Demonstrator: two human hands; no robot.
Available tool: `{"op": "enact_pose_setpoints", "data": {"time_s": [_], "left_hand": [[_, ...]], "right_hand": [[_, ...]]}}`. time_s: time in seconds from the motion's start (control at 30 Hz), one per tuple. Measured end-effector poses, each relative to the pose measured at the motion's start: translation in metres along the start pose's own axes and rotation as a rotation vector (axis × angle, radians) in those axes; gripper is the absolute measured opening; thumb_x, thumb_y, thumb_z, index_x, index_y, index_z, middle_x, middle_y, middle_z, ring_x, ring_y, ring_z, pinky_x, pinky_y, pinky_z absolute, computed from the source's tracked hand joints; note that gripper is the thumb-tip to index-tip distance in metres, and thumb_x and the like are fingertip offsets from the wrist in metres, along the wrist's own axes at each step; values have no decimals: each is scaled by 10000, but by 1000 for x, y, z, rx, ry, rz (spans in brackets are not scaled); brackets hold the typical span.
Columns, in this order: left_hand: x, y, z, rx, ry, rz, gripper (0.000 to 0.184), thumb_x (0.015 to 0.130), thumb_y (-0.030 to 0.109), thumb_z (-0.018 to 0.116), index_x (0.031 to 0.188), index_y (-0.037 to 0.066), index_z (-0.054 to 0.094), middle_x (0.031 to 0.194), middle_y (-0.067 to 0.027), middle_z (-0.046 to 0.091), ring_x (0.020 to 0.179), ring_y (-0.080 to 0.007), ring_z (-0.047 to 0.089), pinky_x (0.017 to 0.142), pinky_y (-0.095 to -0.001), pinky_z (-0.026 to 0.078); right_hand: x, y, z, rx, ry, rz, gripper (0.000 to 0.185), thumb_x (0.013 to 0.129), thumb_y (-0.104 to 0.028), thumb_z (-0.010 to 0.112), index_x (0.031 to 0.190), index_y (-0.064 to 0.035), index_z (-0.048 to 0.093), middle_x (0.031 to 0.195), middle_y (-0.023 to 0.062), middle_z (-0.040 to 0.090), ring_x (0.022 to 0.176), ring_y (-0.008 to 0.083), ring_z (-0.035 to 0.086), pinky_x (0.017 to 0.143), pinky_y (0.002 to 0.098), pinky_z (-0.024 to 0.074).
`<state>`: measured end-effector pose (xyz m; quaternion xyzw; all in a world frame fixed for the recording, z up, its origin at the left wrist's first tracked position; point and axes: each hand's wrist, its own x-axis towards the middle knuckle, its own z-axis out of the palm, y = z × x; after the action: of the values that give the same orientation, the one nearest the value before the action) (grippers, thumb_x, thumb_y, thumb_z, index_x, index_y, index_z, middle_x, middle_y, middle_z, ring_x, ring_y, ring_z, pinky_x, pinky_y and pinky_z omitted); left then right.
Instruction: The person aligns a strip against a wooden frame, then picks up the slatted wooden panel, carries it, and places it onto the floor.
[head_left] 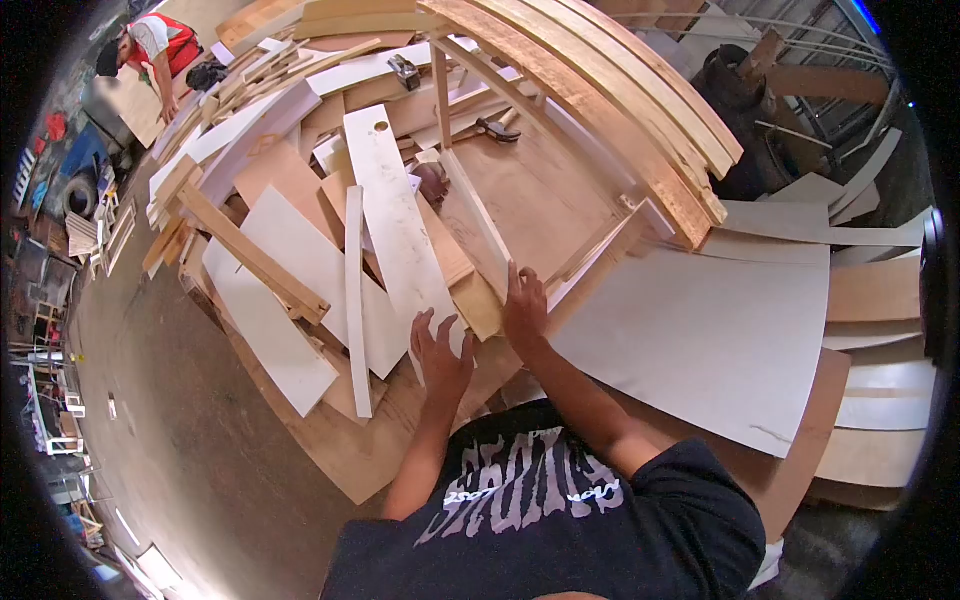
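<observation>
My left hand is at the near end of a long white board with a round hole in its far end. Its fingers are spread and slightly bent over the board, not closed round it. My right hand is closed on the near end of a narrow wooden strip, which slants away from me beside a plywood panel. A block of pale wood lies between my two hands. Farther off, a hammer with a dark head rests on the plywood.
Long planks are stacked along the far right. A large white sheet lies to my right. Loose boards and a wooden batten are piled at left. A small black-and-silver tool sits farther back. Another person bends at upper left.
</observation>
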<state>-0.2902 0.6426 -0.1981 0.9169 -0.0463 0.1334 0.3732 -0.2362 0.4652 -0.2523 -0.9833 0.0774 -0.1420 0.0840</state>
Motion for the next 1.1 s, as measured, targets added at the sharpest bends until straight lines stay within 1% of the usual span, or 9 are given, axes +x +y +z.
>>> {"op": "enact_pose_setpoints", "data": {"time_s": [0.07,0.4,0.47,0.6,0.7,0.77,0.8,1.0,1.1], "left_hand": [[-1,0,12,-18,0,27,394,791,173,719,1156,85,599,1344,-199,417,1295,-405,359,1068,-526,310],[-9,-5,31,-34,-31,69,366,786,161,710,1126,76,606,1308,-182,449,1294,-398,361,1077,-520,294],[-7,-5,29,-32,-51,58,371,783,161,712,1128,75,608,1310,-181,449,1294,-396,363,1078,-518,294],[-2,-8,28,-18,-71,53,385,774,162,719,1133,74,612,1311,-180,448,1294,-393,364,1081,-513,294],[-1,-8,29,-20,-73,54,390,771,164,723,1133,74,611,1306,-182,450,1293,-395,365,1081,-512,294],[0,-7,30,-19,-77,63,393,768,167,727,1132,73,612,1304,-182,451,1293,-395,365,1082,-511,294],[1,-7,30,-17,-76,70,396,765,169,731,1131,73,612,1302,-183,452,1292,-395,365,1082,-509,294],[7,-4,34,-33,-96,55,415,752,155,747,1135,80,606,1302,-182,449,1295,-394,361,1081,-512,293],[7,-9,37,-19,-111,50,415,749,145,750,1133,82,606,1303,-181,447,1297,-392,360,1080,-510,295]], "right_hand": [[1,2,5,-32,-11,-81,649,821,-75,597,1429,-55,371,1215,181,490,1042,339,547,890,438,463],[7,25,-1,24,-103,-76,688,799,-91,594,1448,-96,365,1215,154,492,1050,318,548,924,433,443],[10,20,2,-1,74,-119,710,757,-30,625,1428,-160,432,1191,92,496,1032,273,552,895,392,453],[12,15,12,7,50,-70,711,757,-50,646,1427,-156,433,1165,93,513,1019,270,558,902,390,443],[14,21,20,77,-17,-73,698,775,-63,659,1426,-121,413,1142,117,540,1001,292,567,879,396,458],[17,24,20,148,-292,105,710,800,-122,655,1436,-48,350,1114,162,577,1054,321,557,960,444,398],[18,26,21,151,-288,108,710,800,-122,655,1436,-48,350,1114,162,577,1054,321,557,960,444,398],[18,28,21,275,-246,111,675,824,-96,616,1430,2,334,1052,169,578,970,338,593,890,455,450],[29,25,25,154,-112,47,633,853,-55,547,1446,-29,326,1034,166,573,907,343,623,777,452,513]]}}
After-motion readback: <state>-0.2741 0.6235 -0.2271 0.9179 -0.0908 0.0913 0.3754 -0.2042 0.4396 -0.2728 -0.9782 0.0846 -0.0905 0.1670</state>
